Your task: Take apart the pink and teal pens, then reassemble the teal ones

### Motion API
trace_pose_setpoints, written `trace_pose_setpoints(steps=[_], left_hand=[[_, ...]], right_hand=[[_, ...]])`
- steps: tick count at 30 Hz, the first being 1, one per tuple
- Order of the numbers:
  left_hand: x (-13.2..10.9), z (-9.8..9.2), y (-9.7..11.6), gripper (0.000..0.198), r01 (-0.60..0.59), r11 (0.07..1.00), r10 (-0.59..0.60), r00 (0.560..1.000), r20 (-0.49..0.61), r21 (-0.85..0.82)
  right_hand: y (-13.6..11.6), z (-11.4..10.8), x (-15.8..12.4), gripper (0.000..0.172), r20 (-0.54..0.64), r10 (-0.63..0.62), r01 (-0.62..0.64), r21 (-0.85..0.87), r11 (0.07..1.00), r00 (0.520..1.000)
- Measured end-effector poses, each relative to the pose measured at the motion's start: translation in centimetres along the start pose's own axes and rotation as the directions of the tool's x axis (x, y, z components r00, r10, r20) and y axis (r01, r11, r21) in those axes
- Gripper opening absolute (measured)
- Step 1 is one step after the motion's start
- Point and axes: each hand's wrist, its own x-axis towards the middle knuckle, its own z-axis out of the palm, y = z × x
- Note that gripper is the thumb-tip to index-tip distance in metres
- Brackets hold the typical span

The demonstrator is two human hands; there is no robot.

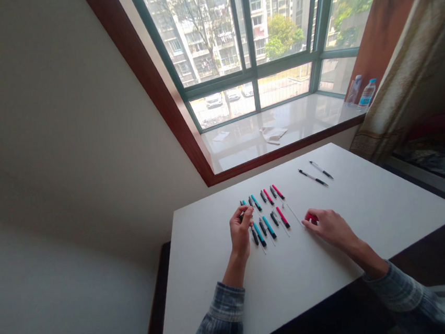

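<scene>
Rows of pen parts [266,212] lie on the white table [219,293]: black, teal and red barrels, with thin refills between some of them. My left hand [241,232] is over the left end of the rows, its fingers pinched on a small dark pen part [243,215]. My right hand [326,228] is to the right of the rows, with its fingers on a red pen barrel [311,216]. A thin refill [293,213] lies just left of that hand. Two whole-looking black and silver pens [312,177] lie farther back on the right.
The table's far edge stands below a wooden-framed bay window with a white sill [282,135]. Papers [273,135] and two plastic water bottles [367,92] stand on the sill. A curtain [420,53] hangs at the right, and a wall fills the left.
</scene>
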Motion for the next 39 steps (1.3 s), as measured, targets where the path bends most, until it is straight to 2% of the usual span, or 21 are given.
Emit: trace_pose_setpoints(steps=[11, 25, 32, 35, 39], left_hand=[[0.1, -0.2, -0.2, 0.033, -0.009, 0.999, 0.008, 0.999, 0.034, 0.038], [-0.1, 0.0, -0.1, 0.033, 0.0, 0.998, -0.003, 0.999, 0.046, 0.068], [-0.1, 0.2, -0.1, 0.038, -0.059, 0.977, 0.045, 0.996, 0.073, 0.204], [-0.2, 0.3, -0.3, 0.041, -0.082, 0.964, 0.057, 0.993, 0.105, 0.252], [-0.6, 0.5, -0.5, 0.041, -0.125, 0.927, 0.076, 0.986, 0.15, 0.355]], right_hand=[[-0.9, 0.9, 0.7, 0.024, -0.021, -0.001, 0.001, 0.014, 1.0, 1.0], [-0.7, 0.8, 0.7, 0.023, 0.005, -0.032, 0.031, 0.054, 0.998, 0.999], [-0.6, 0.7, 0.8, 0.024, 0.008, -0.033, 0.032, 0.075, 0.997, 0.999], [-1.0, 0.1, 0.7, 0.028, -0.024, -0.078, 0.08, 0.109, 0.991, 0.997], [-2.9, -1.4, 0.4, 0.032, -0.083, -0.204, 0.219, 0.252, 0.943, 0.975]])
